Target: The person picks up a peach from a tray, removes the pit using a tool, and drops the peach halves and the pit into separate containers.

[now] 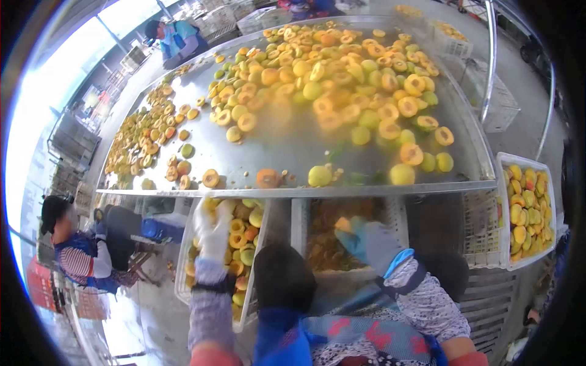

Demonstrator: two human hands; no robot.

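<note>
My left hand (213, 235), in a white glove, is over a white crate (183, 268) of halved yellow peaches (238, 240). Motion smears its fingers, and a yellowish patch shows at their tips, too blurred to name. My right hand (369, 242), in a grey-blue glove, is closed with an orange piece of peach (343, 224) at its fingertips. Below it stands a second crate (299, 229) holding brown bits that look like pits. Ahead, a metal table (274, 158) carries many peach halves (407, 107) and whole-looking fruit.
To the right stands a crate (505, 213) full of peaches. A seated person (79, 250) is on the left, and another person (177, 39) leans at the table's far left. The table's front rim (293, 192) runs just beyond my hands. Metal posts (488, 61) rise at right.
</note>
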